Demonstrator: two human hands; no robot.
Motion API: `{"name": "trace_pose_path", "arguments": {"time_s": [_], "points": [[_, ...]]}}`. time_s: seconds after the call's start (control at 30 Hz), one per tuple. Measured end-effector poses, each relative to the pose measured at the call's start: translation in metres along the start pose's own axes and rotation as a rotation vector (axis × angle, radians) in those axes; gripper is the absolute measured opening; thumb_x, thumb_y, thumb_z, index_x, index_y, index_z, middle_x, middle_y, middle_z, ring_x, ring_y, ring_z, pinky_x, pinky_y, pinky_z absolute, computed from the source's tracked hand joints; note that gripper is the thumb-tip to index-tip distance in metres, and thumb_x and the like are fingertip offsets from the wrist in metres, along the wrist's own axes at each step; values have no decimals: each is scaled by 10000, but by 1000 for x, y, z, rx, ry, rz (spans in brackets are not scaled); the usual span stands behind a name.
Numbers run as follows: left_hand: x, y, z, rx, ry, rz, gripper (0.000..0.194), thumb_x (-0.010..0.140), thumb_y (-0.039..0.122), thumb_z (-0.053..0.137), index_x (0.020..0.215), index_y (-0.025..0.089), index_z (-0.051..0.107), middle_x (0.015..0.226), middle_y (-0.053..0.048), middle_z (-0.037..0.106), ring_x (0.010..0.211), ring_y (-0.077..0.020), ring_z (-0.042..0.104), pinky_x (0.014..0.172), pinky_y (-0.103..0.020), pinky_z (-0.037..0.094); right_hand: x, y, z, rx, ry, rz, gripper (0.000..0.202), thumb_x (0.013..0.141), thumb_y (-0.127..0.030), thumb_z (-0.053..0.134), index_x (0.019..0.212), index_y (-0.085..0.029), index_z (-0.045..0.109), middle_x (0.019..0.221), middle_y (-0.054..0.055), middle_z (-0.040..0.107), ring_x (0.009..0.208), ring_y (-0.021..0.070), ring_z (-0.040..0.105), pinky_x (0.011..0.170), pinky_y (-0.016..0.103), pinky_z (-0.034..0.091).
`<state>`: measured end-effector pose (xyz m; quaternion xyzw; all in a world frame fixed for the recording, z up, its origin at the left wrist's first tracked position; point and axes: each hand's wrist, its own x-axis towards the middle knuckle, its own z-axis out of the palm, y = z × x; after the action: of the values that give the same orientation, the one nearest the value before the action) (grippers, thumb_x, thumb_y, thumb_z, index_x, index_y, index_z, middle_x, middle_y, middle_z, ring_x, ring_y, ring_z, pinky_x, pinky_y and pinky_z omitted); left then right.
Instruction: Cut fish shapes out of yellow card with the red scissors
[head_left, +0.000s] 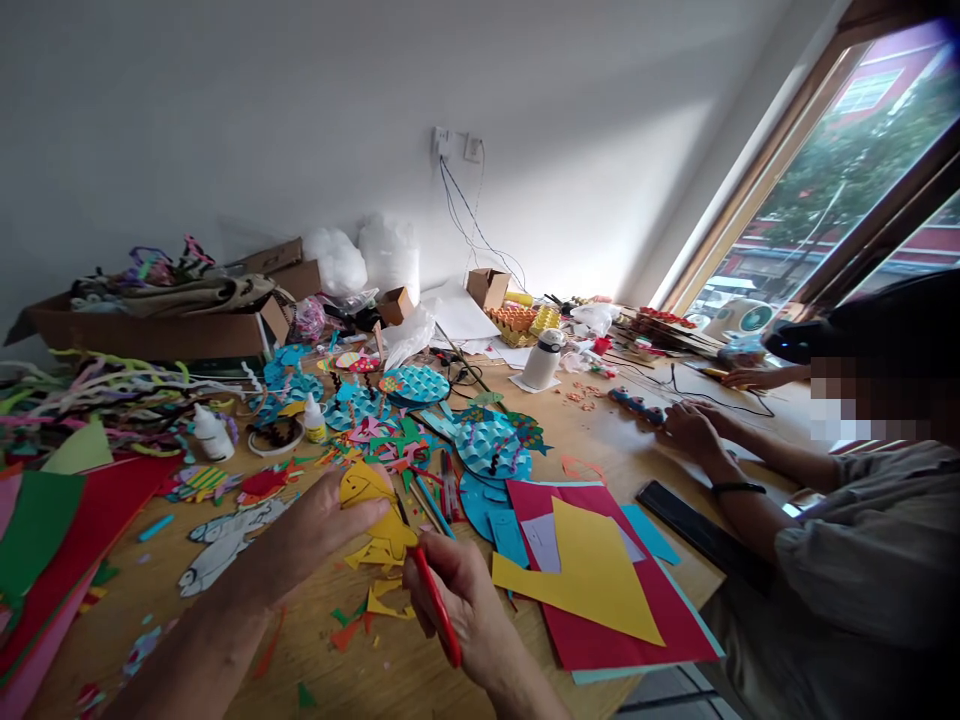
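My left hand [334, 515] grips a yellow paper fish [367, 487] with a drawn eye, its fingers around the paper's left and lower side. Red-handled scissors [436, 610] are held in my right hand [454, 590], their blades at the fish's lower right end. Yellow paper scraps [390, 598] lie on the table just below both hands. To the right, a cut yellow sheet [600, 570] rests on red paper [667, 610]. White paper fish cutouts [217, 550] lie left of my left forearm.
Glue bottles [212, 432], blue paper fish [491, 440] and a white flask [543, 360] stand or lie beyond my hands. A person's hands [694, 430] work at the right, near a black phone-like object [701, 530]. Coloured sheets [45, 530] cover the left edge.
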<state>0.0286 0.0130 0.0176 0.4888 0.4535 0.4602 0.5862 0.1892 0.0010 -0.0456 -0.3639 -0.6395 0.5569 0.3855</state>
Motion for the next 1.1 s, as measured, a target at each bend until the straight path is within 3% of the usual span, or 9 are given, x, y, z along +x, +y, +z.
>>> {"name": "trace_pose_path", "arguments": {"time_s": [0.13,0.27,0.43,0.73,1.1], "points": [[1,1,-7,103,-29,44,93,693,257,624,643,183,651,562,34,545,538,-122,491,516,-191,408,-2,-2,-2,-22,-30,16,413,847,-509,453,581,-201,383,501,-59,323,445,83,286,418,216,210],[-1,1,-10,105,-69,14,109,695,296,639,668,191,650,610,7,601,574,-159,531,541,-223,440,-3,-6,-3,4,-47,21,417,845,-507,460,574,-201,380,478,-61,344,440,83,288,412,210,211],[-1,0,-5,161,-88,26,141,722,329,595,682,202,642,631,8,589,603,-168,530,561,-236,439,-5,-5,-1,75,-58,34,360,871,-463,451,631,-196,410,505,-64,368,457,85,317,431,198,256],[-3,-3,0,169,-112,-25,125,732,320,553,693,202,540,616,38,513,592,-142,487,550,-226,416,-5,-5,-2,141,-53,27,409,844,-529,480,629,-186,426,477,-72,358,423,73,313,408,190,248],[1,-3,0,214,-157,-30,129,763,335,534,748,208,543,682,33,563,657,-152,523,615,-237,432,-6,-1,-1,175,-33,54,430,826,-557,492,628,-180,430,464,-75,346,395,62,294,368,181,224]]}}
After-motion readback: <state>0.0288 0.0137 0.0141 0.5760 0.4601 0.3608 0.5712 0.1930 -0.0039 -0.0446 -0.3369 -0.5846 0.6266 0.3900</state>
